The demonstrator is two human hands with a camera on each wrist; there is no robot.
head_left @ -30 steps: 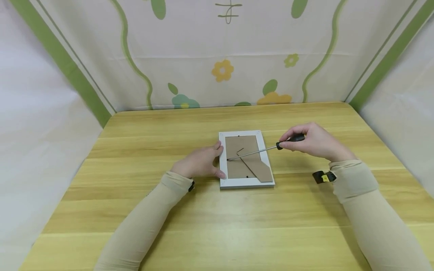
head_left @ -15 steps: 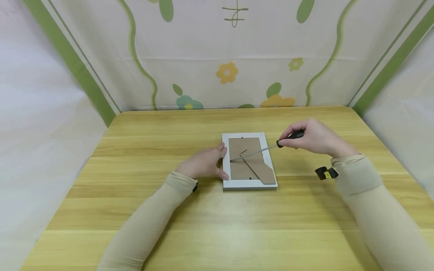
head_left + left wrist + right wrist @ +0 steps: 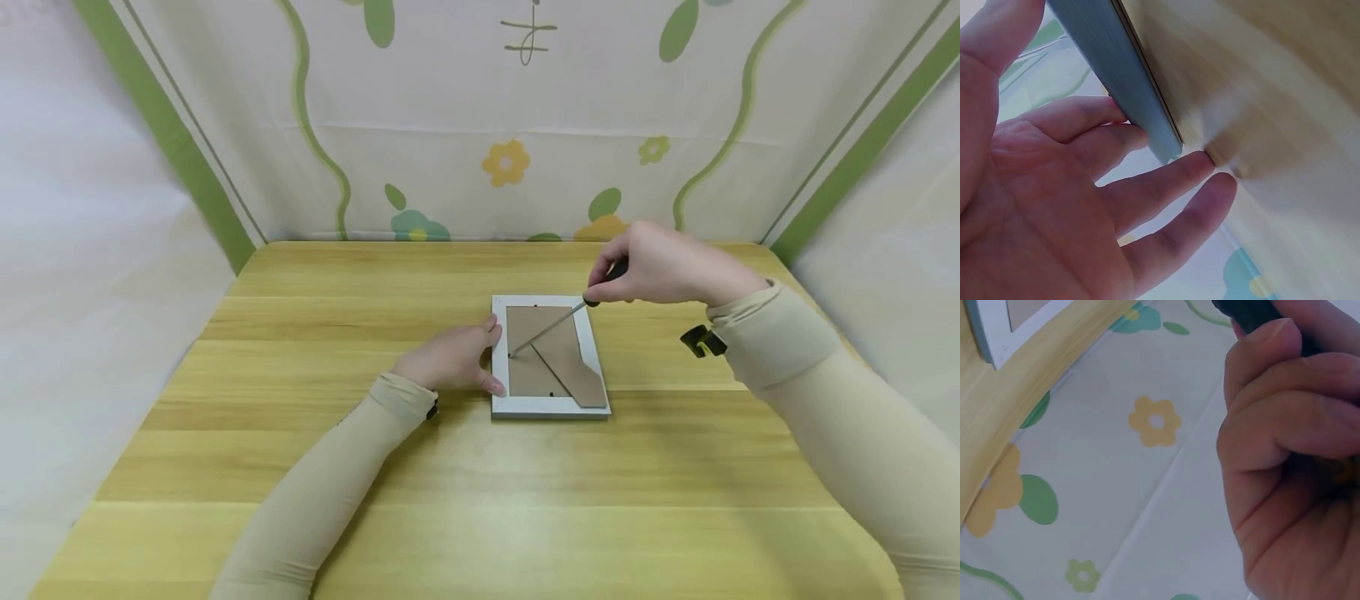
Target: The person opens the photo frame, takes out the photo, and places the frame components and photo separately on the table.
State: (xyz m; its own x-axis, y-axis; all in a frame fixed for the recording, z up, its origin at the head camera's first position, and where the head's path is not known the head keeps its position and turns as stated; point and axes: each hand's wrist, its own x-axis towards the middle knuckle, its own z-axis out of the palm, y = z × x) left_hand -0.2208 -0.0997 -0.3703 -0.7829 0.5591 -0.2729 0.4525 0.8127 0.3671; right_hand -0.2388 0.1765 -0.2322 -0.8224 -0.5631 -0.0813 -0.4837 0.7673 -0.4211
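Observation:
A picture frame (image 3: pixel 528 406) lies back side up on the table, with a white border and a brown backing board (image 3: pixel 534 323). Its angled stand leg (image 3: pixel 589 388) lies flat at the near right corner. My left hand (image 3: pixel 450 360) rests against the frame's left edge, thumb and fingers spread; in the left wrist view its fingers (image 3: pixel 1107 150) are loosely extended, some touching the frame's side. My right hand (image 3: pixel 671 265) grips the black handle of a screwdriver (image 3: pixel 618 268). The screwdriver's shaft slants down-left across the backing, its tip at a small black tab (image 3: pixel 511 356) on the left.
The wooden table (image 3: pixel 337 317) surrounds the frame. Behind it hangs a pale cloth (image 3: pixel 420 158) with flowers and green lines, meeting the table's back edge. More small dark tabs sit at the top and bottom of the backing.
My right hand has moved up and left, so the screwdriver stands steeper, its tip staying at the left tab. My left hand keeps its place on the frame. The view has shifted slightly.

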